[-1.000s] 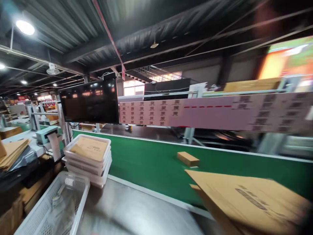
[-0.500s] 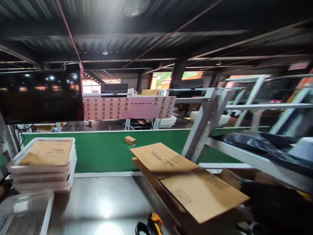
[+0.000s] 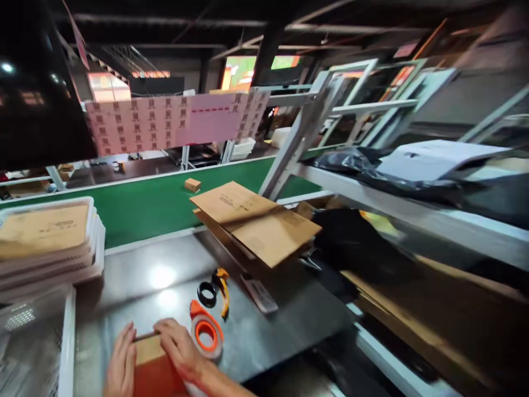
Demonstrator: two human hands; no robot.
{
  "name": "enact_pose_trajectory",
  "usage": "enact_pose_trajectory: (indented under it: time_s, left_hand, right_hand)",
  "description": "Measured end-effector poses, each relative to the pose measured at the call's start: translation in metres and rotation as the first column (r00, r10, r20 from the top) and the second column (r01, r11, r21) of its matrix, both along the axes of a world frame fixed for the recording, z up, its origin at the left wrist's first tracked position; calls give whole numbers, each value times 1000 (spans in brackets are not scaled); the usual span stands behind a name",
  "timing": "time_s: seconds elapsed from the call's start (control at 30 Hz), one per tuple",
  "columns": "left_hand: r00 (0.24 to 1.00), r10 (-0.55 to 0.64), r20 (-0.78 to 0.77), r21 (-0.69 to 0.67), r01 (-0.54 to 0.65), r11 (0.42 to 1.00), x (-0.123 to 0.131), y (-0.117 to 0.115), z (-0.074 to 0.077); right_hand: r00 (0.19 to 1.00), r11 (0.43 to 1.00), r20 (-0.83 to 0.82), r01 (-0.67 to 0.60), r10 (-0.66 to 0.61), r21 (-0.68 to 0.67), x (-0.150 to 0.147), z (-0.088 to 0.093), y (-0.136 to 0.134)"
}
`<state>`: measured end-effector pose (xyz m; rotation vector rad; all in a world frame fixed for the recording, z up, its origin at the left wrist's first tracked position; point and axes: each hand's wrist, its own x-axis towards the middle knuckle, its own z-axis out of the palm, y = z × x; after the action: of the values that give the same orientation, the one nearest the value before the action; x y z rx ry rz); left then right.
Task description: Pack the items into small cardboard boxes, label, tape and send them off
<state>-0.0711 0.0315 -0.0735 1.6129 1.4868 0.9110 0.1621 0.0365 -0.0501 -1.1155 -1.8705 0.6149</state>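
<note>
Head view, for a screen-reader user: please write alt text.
Left hand and right hand rest on a small cardboard box on a steel table, beside an orange tape roll and scissors; flattened cartons and a green conveyor lie beyond.

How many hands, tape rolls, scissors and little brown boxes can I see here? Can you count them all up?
Hands: 2, the left hand and the right hand
Tape roll: 1
Scissors: 1
Little brown boxes: 2, the box under the hands and the box on the green belt
Total: 6
</note>
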Motion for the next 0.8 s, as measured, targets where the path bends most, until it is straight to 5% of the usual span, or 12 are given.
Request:
enact_pose_trajectory:
  time_s: [0.07, 0.17, 0.27, 0.33, 0.4, 0.5, 0.57, 0.8]
  left_hand:
    - [997, -50, -58, 193, 61, 979, -13, -1, -40]
    - [981, -77, -177, 285, 126, 950, -29, -15, -103]
    - [960, -32, -278, 296, 117, 948, -38, -38, -140]
    - [948, 7, -318, 275, 85, 958, -39, -49, -144]
    - [935, 13, -353, 257, 84, 963, -37, -55, -137]
    - [906, -13, -422, 270, 139, 953, -31, -55, -124]
    - [885, -38, -464, 268, 181, 946, -26, -53, -121]
    - [885, -56, -463, 222, 177, 959, -16, -53, -129]
  right_hand:
    - [996, 994, 15, -84, 84, 65, -8, -31, 2]
    - [972, 972, 138, -206, 190, 110, -9, -75, -7]
    - [920, 947, 278, -310, 277, 81, 9, -100, -28]
    - [945, 981, 299, -167, 131, 96, 35, -107, -43]
    - [936, 967, 242, 244, -256, 78, 71, -109, -51]
    - [692, 701, 228, 711, -685, -56, 123, -109, -43]
    - [654, 644, 278, 752, -704, -138, 144, -108, -29]
    - [763, 705, 419, 632, -492, -323, 121, -103, -7]
